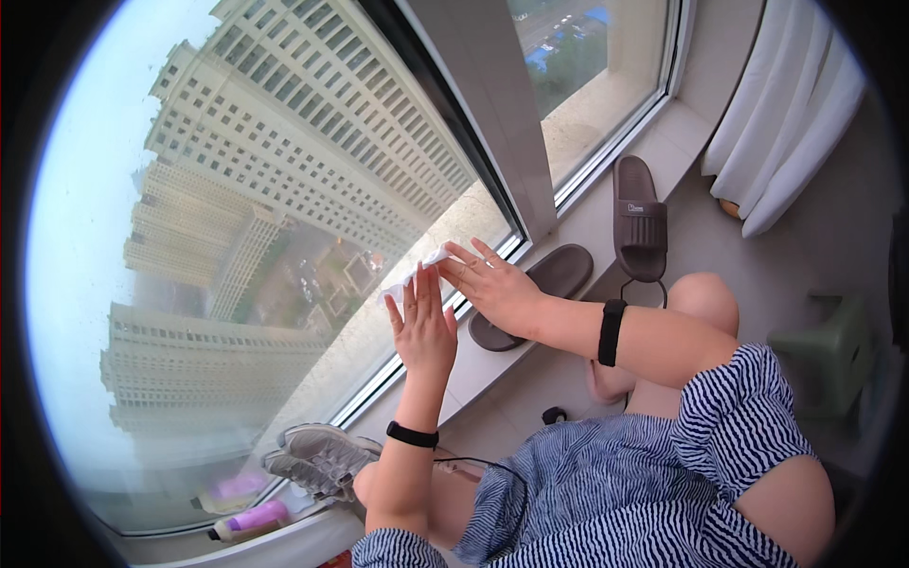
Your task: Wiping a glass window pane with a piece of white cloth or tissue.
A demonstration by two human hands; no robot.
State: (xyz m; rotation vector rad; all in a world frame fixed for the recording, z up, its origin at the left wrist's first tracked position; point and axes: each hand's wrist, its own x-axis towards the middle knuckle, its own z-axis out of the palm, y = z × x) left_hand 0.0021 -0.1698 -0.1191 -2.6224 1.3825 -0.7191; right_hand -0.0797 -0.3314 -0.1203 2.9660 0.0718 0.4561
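Observation:
My left hand (426, 326) presses a thin white cloth (431, 264) to the lower part of the large window pane (341, 213), its fingers stretched out and slightly spread. At the cloth's right end, the fingertips of my right hand (497, 284) hold it against the glass, with the thumb and one finger raised away. The cloth is partly hidden behind the fingers, and it may be a tissue or wipe. Both hands are just above the window's white bottom frame (376, 387).
Brown slippers (639, 220) lie on the sill (469, 369), one behind my right forearm. Grey sneakers (319, 454) and a purple-and-white bottle (248, 522) stand left. A green stool (827, 355) and white curtain (781, 121) are at right. Black cables (497, 465) run near my legs.

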